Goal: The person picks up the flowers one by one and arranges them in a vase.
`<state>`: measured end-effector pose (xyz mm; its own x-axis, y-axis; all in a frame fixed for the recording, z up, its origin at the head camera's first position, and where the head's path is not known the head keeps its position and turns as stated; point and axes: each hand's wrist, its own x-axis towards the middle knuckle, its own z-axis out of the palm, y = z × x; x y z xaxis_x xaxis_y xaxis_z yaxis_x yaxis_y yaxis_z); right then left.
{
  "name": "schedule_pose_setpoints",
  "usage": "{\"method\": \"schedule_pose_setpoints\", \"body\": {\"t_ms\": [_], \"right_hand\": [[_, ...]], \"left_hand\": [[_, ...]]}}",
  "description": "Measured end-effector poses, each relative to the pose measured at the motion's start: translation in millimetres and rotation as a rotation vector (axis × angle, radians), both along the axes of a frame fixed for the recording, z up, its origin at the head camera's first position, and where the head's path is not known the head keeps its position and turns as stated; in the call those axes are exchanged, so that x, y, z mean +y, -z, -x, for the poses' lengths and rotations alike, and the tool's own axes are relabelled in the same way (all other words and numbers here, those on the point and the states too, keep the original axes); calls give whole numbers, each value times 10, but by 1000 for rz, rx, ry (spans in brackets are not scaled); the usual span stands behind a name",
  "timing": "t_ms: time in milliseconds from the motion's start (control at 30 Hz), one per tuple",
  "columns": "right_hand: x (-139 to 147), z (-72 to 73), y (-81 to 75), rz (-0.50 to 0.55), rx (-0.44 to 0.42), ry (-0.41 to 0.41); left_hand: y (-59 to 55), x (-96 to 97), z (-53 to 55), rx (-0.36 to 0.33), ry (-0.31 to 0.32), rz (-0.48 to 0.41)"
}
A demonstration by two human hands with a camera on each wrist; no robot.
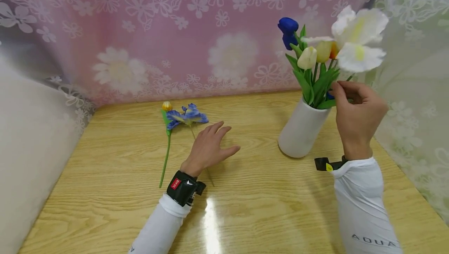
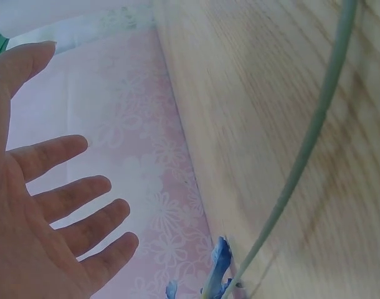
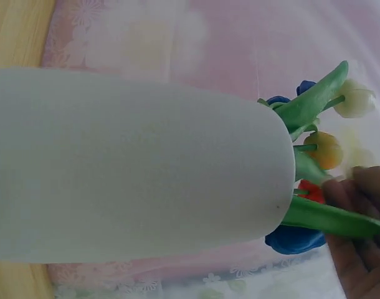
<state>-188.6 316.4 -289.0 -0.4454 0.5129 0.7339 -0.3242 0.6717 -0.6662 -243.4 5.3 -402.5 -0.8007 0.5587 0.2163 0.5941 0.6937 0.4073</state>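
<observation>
My right hand [image 1: 361, 113] is beside the mouth of a white vase [image 1: 301, 131], thumb and fingertips pinched together. They hold the stem of a large white iris [image 1: 359, 39] with yellow streaks; the pinched part is mostly hidden by the fingers. In the right wrist view, the fingers [image 3: 358, 212] are by a green leaf [image 3: 333, 219] at the rim. White, yellow, orange-red and blue tulips fill the vase. My left hand [image 1: 210, 145], fingers spread, hovers over the stem of a blue iris [image 1: 187, 115] lying on the table. Nothing is in its palm in the left wrist view.
A yellow tulip [image 1: 167, 106] with a long green stem lies left of the blue iris on the wooden table [image 1: 115, 160]. Behind the table hangs a pink flowered curtain [image 1: 175, 43]. A pale wall or cloth [image 1: 28, 129] borders the left side.
</observation>
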Motion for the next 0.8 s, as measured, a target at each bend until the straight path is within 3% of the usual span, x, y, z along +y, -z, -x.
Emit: {"method": "schedule_pose_setpoints", "body": {"t_ms": [200, 400, 533, 800], "right_hand": [[-98, -38, 57, -35, 251, -2], [-259, -33, 55, -37, 371, 58], [-374, -33, 77, -48, 393, 35], [-631, -39, 209, -76, 312, -161]], "left_hand": [[7, -23, -19, -13, -5, -9], [31, -67, -19, -27, -26, 10], [56, -118, -14, -22, -34, 8], [100, -225, -20, -15, -58, 10]]}}
